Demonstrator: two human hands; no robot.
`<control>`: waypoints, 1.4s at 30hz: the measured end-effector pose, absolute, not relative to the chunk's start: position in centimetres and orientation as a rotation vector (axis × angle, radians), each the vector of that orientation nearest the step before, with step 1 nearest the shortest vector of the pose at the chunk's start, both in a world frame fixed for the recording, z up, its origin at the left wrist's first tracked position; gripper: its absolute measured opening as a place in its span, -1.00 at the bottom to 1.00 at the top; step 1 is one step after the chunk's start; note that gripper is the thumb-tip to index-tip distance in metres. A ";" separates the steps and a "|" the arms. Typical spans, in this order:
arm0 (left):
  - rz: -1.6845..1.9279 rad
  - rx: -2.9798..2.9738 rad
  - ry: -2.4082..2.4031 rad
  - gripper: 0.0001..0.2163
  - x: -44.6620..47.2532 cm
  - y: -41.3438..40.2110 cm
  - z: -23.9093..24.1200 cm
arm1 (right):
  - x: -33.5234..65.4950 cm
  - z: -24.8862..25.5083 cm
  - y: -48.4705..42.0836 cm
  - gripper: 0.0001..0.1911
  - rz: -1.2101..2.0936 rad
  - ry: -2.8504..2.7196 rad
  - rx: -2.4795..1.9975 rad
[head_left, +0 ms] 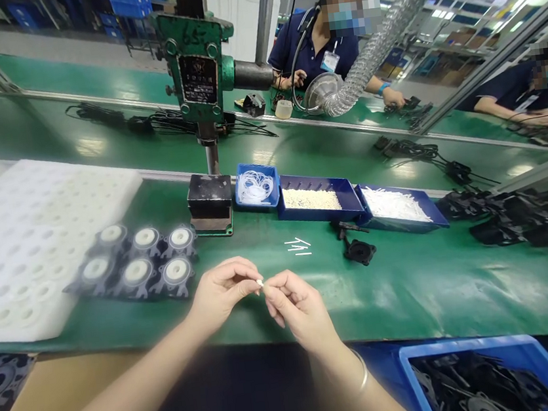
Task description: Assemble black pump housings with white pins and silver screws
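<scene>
My left hand (222, 292) and my right hand (296, 305) meet above the green bench, fingertips almost touching. Both are closed in a pinch at a small white piece (260, 282), mostly hidden by the fingers and too small to identify. Several thin white pins (298, 247) lie loose beyond my right hand. Farther right lies a black plastic part (359, 252) with a round opening. Left of my left hand, several dark grey parts with white rings (177, 269) sit in two rows.
A green press (199, 69) stands over a black block (209, 196). Blue bins hold clear tubing (256, 186), tiny cream pieces (310, 199) and white sticks (395, 205). White foam trays (48, 224) fill the left. A blue crate (532, 344) holds black parts. Co-workers sit opposite.
</scene>
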State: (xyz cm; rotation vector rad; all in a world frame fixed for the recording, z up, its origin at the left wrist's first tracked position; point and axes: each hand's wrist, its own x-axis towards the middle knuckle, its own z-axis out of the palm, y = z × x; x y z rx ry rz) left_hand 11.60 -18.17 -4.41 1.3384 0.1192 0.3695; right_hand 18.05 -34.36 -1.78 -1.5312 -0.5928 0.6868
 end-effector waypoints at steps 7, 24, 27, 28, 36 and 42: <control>0.378 1.532 0.045 -0.96 11.4 -17.6 -3.7 | 18.0 -1.9 -35.1 -0.74 0.615 -0.679 -1.603; 0.472 1.548 0.085 -0.96 10.9 -18.1 -3.8 | 18.2 -1.1 -35.5 -0.80 0.529 -0.836 -1.691; 0.494 1.571 0.067 -0.98 10.9 -17.9 -4.0 | 18.3 -1.1 -35.4 -0.80 0.528 -0.844 -1.684; 0.497 1.581 0.055 -0.97 10.9 -17.9 -4.0 | 18.3 -1.1 -35.4 -0.80 0.527 -0.845 -1.681; 0.534 1.673 0.025 -0.94 11.0 -17.7 -3.9 | 18.5 -0.9 -35.5 -0.79 0.537 -0.809 -1.682; 0.526 1.757 -0.032 -0.91 11.6 -18.0 -4.5 | 18.3 -0.9 -35.4 -0.77 0.548 -0.750 -1.632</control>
